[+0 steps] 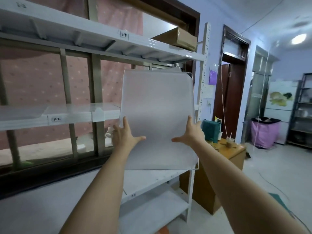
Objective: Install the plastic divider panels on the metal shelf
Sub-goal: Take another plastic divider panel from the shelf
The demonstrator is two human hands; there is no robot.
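The divider panel (157, 119), a frosted translucent sheet, is held upright and slightly tilted in front of the right end of the metal shelf (104, 39), between the level labelled 2-3 and the level below it. The left hand (124, 135) grips the panel's left edge: the thumb lies across the front face and the fingers (116, 130) wrap behind. The right hand (190, 134) mirrors this on the right edge, thumb in front (its other fingers are hidden behind the sheet, so their curl cannot be confirmed).

Other clear panels already lie along the level labelled 3-2 (56, 119). A cardboard box (179, 38) sits on the upper level.

Risks from this position:
- The thin sheet may flex or slip, since only 2 edge grips support it.
- The top corner may strike the perforated upright post (205, 65) during insertion, caused by the tilt.
- Misalignment may leave the panel seated unevenly.
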